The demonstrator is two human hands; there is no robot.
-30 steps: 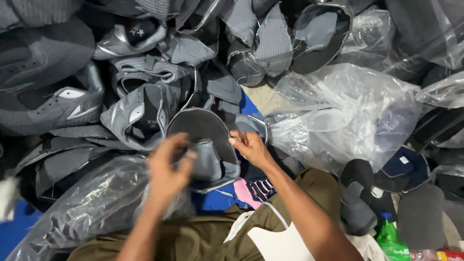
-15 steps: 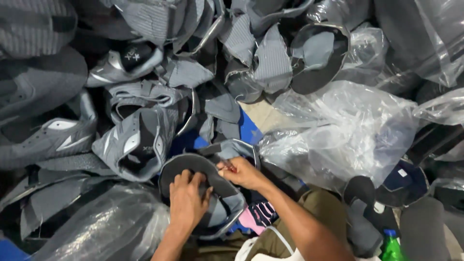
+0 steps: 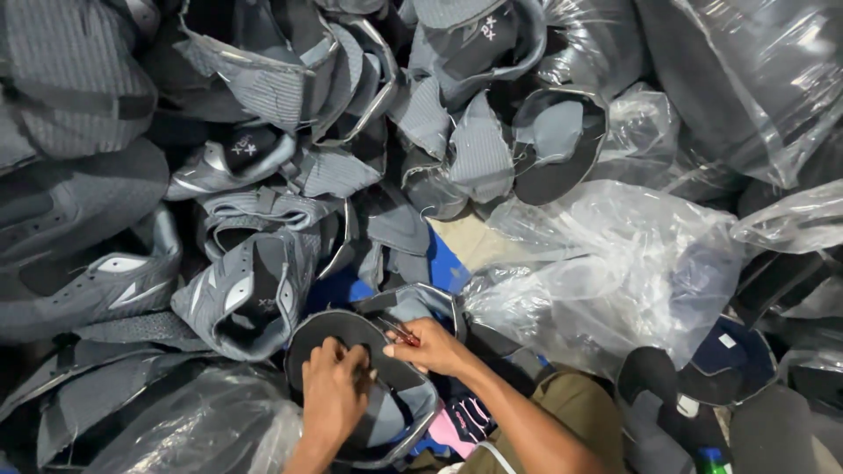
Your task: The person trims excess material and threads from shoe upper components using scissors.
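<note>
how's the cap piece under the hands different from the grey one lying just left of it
The cap piece under the hands shows a dark, almost black face with a grey rim; the grey cap to its left is pinstriped with pale patches. The first is pressed by the left hand and right hand; the second lies untouched. Both are unfinished cap parts.

The scene is fairly dim and cool-toned, lit from above and slightly toward three o'clock, so the clear plastic bags (image 3: pixel 615 263) there catch soft white glare while the gaps between the grey shoe uppers (image 3: pixel 255 298) toward nine and eleven o'clock sink into near-black shadow. Focus is acceptable at the centre, where the striped weave reads clearly, but detail softens toward the edges, and the left hand (image 3: pixel 334 399) and right hand (image 3: pixel 430 347) at six o'clock look slightly smeared. Lines bow gently outward at the corners from the wide lens, and the dark areas show some grain.
</note>
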